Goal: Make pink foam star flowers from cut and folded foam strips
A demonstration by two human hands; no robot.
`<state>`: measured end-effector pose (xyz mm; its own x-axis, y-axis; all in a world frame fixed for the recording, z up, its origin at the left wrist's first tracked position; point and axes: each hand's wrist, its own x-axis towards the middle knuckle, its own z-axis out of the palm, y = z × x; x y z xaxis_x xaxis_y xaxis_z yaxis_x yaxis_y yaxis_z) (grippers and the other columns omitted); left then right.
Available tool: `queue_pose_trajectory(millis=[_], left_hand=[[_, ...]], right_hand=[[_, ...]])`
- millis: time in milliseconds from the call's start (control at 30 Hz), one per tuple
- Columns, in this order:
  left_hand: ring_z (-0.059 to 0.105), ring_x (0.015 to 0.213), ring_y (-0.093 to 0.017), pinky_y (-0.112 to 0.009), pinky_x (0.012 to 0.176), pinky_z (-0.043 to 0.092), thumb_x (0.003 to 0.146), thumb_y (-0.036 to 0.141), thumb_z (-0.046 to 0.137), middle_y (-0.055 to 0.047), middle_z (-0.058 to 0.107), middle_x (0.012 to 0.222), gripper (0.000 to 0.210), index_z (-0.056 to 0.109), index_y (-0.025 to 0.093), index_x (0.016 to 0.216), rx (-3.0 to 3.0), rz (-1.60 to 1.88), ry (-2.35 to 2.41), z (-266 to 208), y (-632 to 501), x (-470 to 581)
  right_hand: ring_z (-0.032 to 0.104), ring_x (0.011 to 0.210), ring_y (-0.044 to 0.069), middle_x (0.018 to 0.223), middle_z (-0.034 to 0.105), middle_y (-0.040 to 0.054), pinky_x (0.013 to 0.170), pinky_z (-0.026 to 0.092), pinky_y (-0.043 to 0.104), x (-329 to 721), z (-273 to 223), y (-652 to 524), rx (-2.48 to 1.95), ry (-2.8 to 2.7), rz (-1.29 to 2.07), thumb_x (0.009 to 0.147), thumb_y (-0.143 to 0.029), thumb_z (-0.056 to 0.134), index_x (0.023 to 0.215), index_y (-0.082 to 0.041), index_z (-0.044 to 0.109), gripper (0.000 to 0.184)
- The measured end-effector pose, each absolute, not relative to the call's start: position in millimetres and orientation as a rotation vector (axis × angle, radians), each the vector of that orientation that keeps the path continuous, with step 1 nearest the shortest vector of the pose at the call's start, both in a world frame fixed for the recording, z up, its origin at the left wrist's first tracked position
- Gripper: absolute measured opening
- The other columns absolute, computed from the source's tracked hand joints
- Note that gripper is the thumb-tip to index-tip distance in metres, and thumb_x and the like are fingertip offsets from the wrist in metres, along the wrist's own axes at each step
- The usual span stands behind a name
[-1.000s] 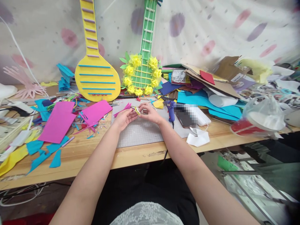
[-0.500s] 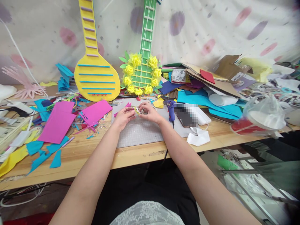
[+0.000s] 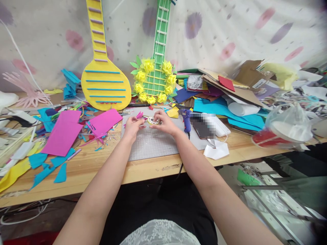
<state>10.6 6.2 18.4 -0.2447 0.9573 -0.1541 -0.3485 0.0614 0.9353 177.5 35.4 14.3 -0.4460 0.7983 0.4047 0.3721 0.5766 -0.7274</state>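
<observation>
Wooden worktop (image 3: pixel 102 180), scraps (image 3: pixel 60 174) at left; spotted curtain (image 3: pixel 224 27) behind. Right hand (image 3: pixel 166 124): fingers gripping white ring (image 3: pixel 150 120) over grey mat (image 3: pixel 153 145). Left hand (image 3: pixel 131 129): fingers bent, hold unclear.

The person's bare left arm (image 3: pixel 102 178) is slanting from the near left toward the far middle, and the bare right arm (image 3: pixel 209 178) is slanting in from the near right. The slim left hand (image 3: pixel 131 129) is curling its fingers toward the right. The slim right hand (image 3: pixel 165 123) is pinching, its fingers and thumb pointing left. Both hands are facing each other, apart.
</observation>
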Motion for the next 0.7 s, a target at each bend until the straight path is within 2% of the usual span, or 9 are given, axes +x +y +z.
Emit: queue_pose_trajectory(millis=[100,233,400,467,567,633,700], left_hand=[[0.059,0.062,-0.01,-0.025,0.058,0.05,0.056,0.013,0.071,0.005,0.059,0.067,0.041,0.035,0.021,0.074,0.767,1.508,1.178,16,8,12],[0.061,0.067,-0.009,-0.027,0.068,0.052,0.058,0.017,0.071,0.007,0.058,0.068,0.045,0.03,0.022,0.075,0.954,1.588,1.123,12,12,12],[0.06,0.066,-0.009,-0.028,0.071,0.051,0.063,0.015,0.066,0.008,0.057,0.068,0.041,0.028,0.023,0.077,1.205,1.526,1.104,19,19,5],[0.061,0.065,-0.01,-0.029,0.068,0.051,0.064,0.014,0.064,0.007,0.057,0.07,0.039,0.03,0.023,0.079,1.28,1.48,1.115,26,23,0],[0.06,0.064,-0.011,-0.028,0.066,0.049,0.064,0.013,0.063,0.006,0.056,0.07,0.036,0.032,0.023,0.08,1.412,1.457,1.184,31,27,-9],[0.059,0.063,-0.011,-0.027,0.066,0.048,0.064,0.012,0.064,0.006,0.055,0.068,0.036,0.033,0.022,0.079,1.478,1.441,1.23,29,29,-13],[0.058,0.063,-0.011,-0.027,0.067,0.046,0.064,0.012,0.065,0.005,0.055,0.068,0.035,0.035,0.022,0.08,1.501,1.433,1.264,26,30,-17]], right_hand=[[0.048,0.097,0.02,0.094,0.048,0.0053,0.091,0.039,0.036,177,16,33,-0.925,-2.049,0.677,0.065,-0.054,0.071,0.067,-0.019,0.051,0.04],[0.049,0.094,0.018,0.092,0.049,0.005,0.09,0.04,0.036,175,18,31,-0.974,-2.035,0.706,0.069,-0.057,0.065,0.061,-0.019,0.045,0.044],[0.055,0.084,0.014,0.095,0.056,0.005,0.079,0.045,0.03,163,23,29,-0.998,-1.981,0.939,0.073,-0.059,0.057,0.054,-0.018,0.042,0.048],[0.056,0.075,0.013,0.083,0.058,0.0033,0.071,0.046,0.028,155,25,30,-1.03,-1.898,1.055,0.074,-0.056,0.057,0.057,-0.018,0.044,0.043],[0.057,0.069,0.012,0.069,0.057,-0.0021,0.063,0.047,0.026,145,26,33,-1.043,-1.729,1.23,0.071,-0.047,0.062,0.072,-0.021,0.047,0.03],[0.057,0.069,0.012,0.07,0.058,-0.004,0.062,0.047,0.025,140,27,36,-1.006,-1.686,1.302,0.07,-0.037,0.062,0.081,-0.022,0.049,0.023],[0.056,0.071,0.011,0.073,0.059,-0.0036,0.065,0.047,0.025,136,28,38,-1.01,-1.717,1.29,0.07,-0.028,0.059,0.081,-0.021,0.053,0.015]])
